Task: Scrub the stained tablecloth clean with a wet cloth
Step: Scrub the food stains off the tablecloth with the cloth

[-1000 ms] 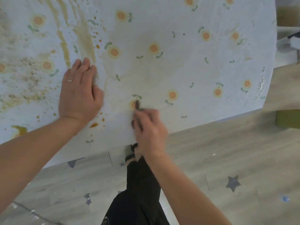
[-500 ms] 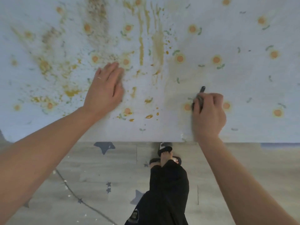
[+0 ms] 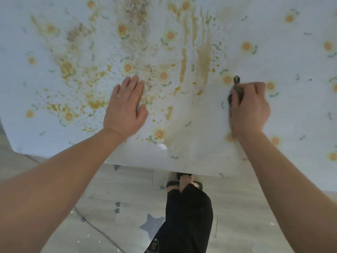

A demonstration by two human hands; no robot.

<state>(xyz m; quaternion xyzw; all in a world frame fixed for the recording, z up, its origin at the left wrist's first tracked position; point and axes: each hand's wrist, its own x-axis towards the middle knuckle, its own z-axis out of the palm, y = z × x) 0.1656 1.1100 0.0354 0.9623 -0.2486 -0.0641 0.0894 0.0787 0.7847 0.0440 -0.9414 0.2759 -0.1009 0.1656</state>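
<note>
The right hand (image 3: pixel 249 110) grips a dark wadded cloth (image 3: pixel 237 90) against the flowered tablecloth (image 3: pixel 295 115) on the worktop, and the nearest brown streaks (image 3: pixel 203 61) lie just to its left, running away from the person, between it and the flat, straight-fingered left hand (image 3: pixel 125 105).

Left hand (image 3: pixel 124 106) lies flat on the stained tablecloth (image 3: pixel 182 110); right hand (image 3: pixel 249 108) grips a dark cloth (image 3: pixel 237 88) against it

Flat tablecloth (image 3: pixel 191 114) lies open between the left hand (image 3: pixel 125 106), pressed flat, and the right hand (image 3: pixel 250 110) gripping the cloth (image 3: pixel 237 88).
</note>
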